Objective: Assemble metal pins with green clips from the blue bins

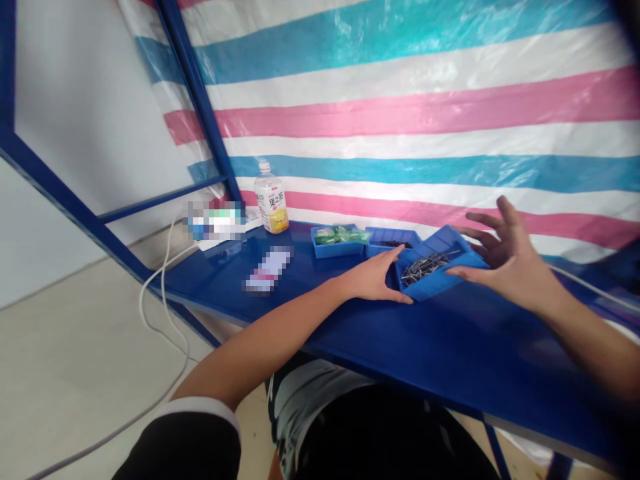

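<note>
A blue tray of metal screws point(434, 267) sits tilted on the blue table point(450, 347). My left hand point(376, 277) lies flat on the table with its fingers stretched out, touching the tray's left side. My right hand point(500, 257) is at the tray's right end, fingers spread, thumb against the tray's near edge. Neither hand holds anything.
Behind the screw tray stand a blue tray with dark small parts point(393, 240) and another holding green packets point(339, 239). A drink bottle point(271, 198) stands at the back left. A white cable point(160, 313) hangs off the table's left end. A striped tarp point(425, 113) backs the table.
</note>
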{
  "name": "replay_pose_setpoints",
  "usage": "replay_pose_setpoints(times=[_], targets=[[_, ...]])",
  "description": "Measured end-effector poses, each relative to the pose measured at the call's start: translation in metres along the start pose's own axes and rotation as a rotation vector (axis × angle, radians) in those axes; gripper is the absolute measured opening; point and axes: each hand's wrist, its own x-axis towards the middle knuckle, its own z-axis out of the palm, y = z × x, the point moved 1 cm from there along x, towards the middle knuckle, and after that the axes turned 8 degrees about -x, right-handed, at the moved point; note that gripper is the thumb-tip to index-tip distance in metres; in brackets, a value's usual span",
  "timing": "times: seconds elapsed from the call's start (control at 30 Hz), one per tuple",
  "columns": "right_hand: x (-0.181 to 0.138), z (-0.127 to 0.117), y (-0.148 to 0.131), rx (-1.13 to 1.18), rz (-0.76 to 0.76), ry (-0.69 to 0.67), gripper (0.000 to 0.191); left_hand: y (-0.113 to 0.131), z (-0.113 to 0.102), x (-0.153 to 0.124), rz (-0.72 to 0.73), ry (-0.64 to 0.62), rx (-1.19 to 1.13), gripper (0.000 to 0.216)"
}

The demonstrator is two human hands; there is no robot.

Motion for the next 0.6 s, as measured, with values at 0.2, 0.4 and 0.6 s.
replay_pose_setpoints(times=[0.2, 0.4, 0.6], targets=[[-0.004, 0.027, -0.007, 0.024, 0.019, 0.093, 0.131, 0.002, -0.001, -0.003, -0.021, -0.004, -0.010, 0.146], [-0.019, 0.052, -0.019, -0.099, 0.322, 0.072, 0.104, 0.002, 0.000, -0.004, -0.041, 0.013, -0.021, 0.148], [-0.017, 0.063, -0.020, -0.013, 0.276, -0.040, 0.112, 0.006, -0.002, -0.001, 0.032, 0.037, -0.029, 0.137]])
